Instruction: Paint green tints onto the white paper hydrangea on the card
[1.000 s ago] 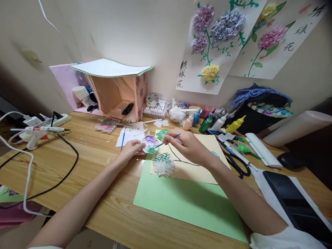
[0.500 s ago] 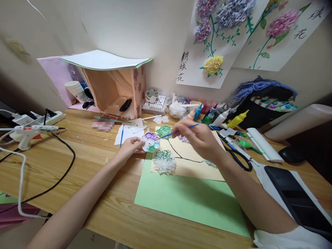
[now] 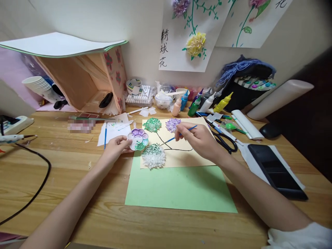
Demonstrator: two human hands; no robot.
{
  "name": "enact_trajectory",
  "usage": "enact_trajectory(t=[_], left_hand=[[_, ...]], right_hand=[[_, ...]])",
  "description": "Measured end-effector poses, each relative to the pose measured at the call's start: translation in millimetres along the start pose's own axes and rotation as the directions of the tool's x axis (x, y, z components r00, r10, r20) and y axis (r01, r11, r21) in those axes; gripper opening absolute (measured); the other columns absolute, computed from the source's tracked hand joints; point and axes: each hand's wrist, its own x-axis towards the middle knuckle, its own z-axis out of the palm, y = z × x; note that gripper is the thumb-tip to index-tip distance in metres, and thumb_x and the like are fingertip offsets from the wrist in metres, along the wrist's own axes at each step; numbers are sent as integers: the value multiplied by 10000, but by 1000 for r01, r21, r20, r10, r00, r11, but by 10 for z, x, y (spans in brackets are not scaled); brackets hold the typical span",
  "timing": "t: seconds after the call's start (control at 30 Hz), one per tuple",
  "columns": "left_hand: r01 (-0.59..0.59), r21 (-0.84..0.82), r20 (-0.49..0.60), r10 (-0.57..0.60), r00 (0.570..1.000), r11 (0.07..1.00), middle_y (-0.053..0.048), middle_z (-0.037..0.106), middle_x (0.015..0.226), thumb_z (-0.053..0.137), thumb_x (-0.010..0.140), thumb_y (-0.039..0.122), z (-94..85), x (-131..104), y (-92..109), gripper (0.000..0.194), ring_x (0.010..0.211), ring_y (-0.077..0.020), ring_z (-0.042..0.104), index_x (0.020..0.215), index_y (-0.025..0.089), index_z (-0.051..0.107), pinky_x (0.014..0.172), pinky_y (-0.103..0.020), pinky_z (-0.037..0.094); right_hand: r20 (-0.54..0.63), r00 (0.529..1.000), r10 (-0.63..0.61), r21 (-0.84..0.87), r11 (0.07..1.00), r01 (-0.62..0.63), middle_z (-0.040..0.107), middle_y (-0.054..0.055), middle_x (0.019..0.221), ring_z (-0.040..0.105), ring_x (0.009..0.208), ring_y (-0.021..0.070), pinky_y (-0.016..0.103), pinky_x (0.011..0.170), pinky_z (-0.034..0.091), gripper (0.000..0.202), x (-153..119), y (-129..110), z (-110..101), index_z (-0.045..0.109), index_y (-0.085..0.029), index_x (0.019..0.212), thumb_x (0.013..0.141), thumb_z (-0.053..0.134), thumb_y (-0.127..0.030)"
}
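My left hand (image 3: 118, 147) pinches the rim of a small flower-shaped paint palette (image 3: 138, 139) with purple and green paint in its wells. Between the fingers of my right hand (image 3: 193, 138) is a thin blue paintbrush (image 3: 169, 139), its tip pointing left, close above the lower flower. That paper flower (image 3: 153, 157) is green on its upper part and white below. A green flower (image 3: 152, 125) and a purple flower (image 3: 173, 125) sit farther back on the cream sheet (image 3: 181, 160), where dark stem lines are drawn. Under this sheet lies a green sheet (image 3: 181, 190).
Paint bottles (image 3: 194, 106) stand along the back, beside a bowl of white material (image 3: 164, 100). Scissors (image 3: 225, 142) and a black phone-like device (image 3: 276, 171) lie at the right. At the left are a second brush (image 3: 105, 136), an open box (image 3: 85, 83) and a glue gun (image 3: 15, 138).
The view has turned right and down. My right hand has brought the brush tip from by the palette and green flower to above the lower flower's upper right edge. My left hand keeps the palette.
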Motion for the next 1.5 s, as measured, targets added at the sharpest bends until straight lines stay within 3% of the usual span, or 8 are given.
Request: enact_trajectory(t=[0.1,0.27,0.43,0.57,0.93,1.13,1.4,1.5], left_hand=[[3,6,-14,-3,1000,1000,15,618,665,792,555,376,-10,6,-3,335,630,-114,621,684,160,571,682,-230,552],[-8,10,-20,8,1000,1000,11,622,679,792,568,377,-21,15,-9,323,624,-108,620,689,160,587,659,-211,548],[-12,0,-19,12,1000,1000,18,605,637,805,555,381,-26,28,-11,336,601,-108,597,665,167,571,651,-230,561],[-31,1,-25,31,999,1000,16,607,652,802,564,372,-32,25,-7,323,609,-106,592,674,166,580,662,-232,561],[-30,-8,-10,30,1000,1000,16,622,674,777,602,345,-28,3,-22,276,623,-105,616,700,162,595,663,-216,553],[-20,-38,7,21,1000,999,17,639,677,764,620,345,-5,-38,8,271,619,-103,623,715,162,588,653,-213,545],[-23,-53,61,27,998,998,3,659,704,760,626,351,16,-75,27,289,625,-114,635,760,152,599,644,-231,551],[-25,-44,62,28,998,999,8,651,684,759,626,356,13,-86,26,290,608,-105,624,748,149,597,627,-218,542]], right_hand=[[59,998,-16,-55,998,20,600,2,664,548,649,118,257,655,389,452,19,1,18,573,-181,650,965,357,-423],[-2,999,-46,-1,999,46,598,12,678,557,673,127,257,664,408,444,20,18,-10,570,-186,664,968,348,-421],[73,996,-60,-66,996,65,592,6,663,546,657,123,257,651,390,434,11,13,-11,568,-186,659,968,358,-409],[35,996,-83,-38,996,84,592,9,674,547,668,122,255,661,396,433,3,-2,-11,564,-187,669,973,344,-404],[108,992,-63,-88,993,73,594,8,672,551,660,128,265,647,395,417,17,-15,-12,573,-191,672,965,369,-407],[-102,986,-135,106,984,146,614,19,755,550,709,125,261,662,426,358,-45,-35,23,612,-194,774,972,373,-373],[99,970,-222,87,973,214,658,33,842,596,800,139,282,738,446,303,-71,-35,183,639,-202,873,973,383,-330],[89,970,-228,82,972,221,662,36,843,596,793,136,279,726,450,307,-68,-42,196,638,-199,874,977,374,-317]])
